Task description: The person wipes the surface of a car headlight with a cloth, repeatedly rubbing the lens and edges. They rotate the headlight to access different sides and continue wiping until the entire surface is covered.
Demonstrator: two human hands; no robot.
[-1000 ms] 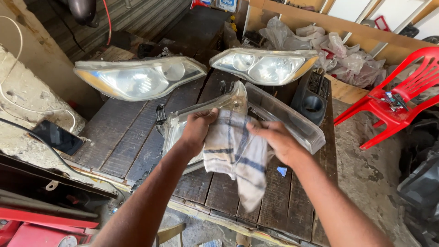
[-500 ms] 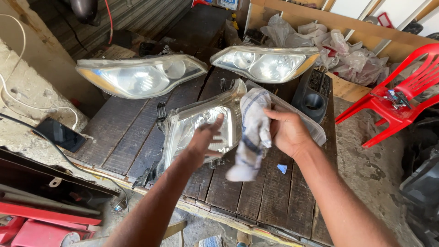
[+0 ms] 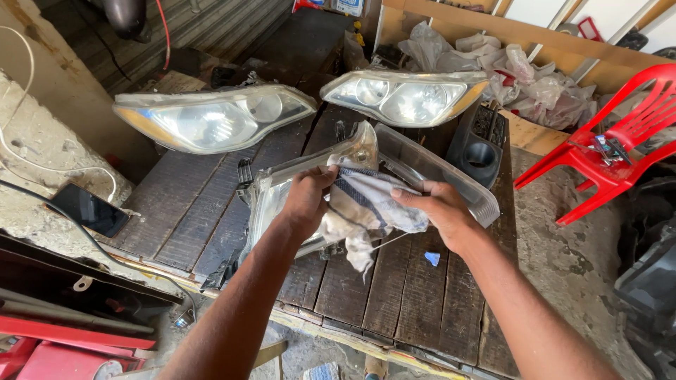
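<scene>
On a dark wooden workbench in a cluttered workshop, a person's left hand and right hand both close on a striped cloth, bunched against the clear lens of a headlight lying near the middle of the bench. Two more headlights, one far left and one far right, lie beyond it. A red plastic chair stands to the right. Wiping well likely means folding the cloth to a clean face, pressing evenly, and bracing the lamp so it cannot slide.
</scene>
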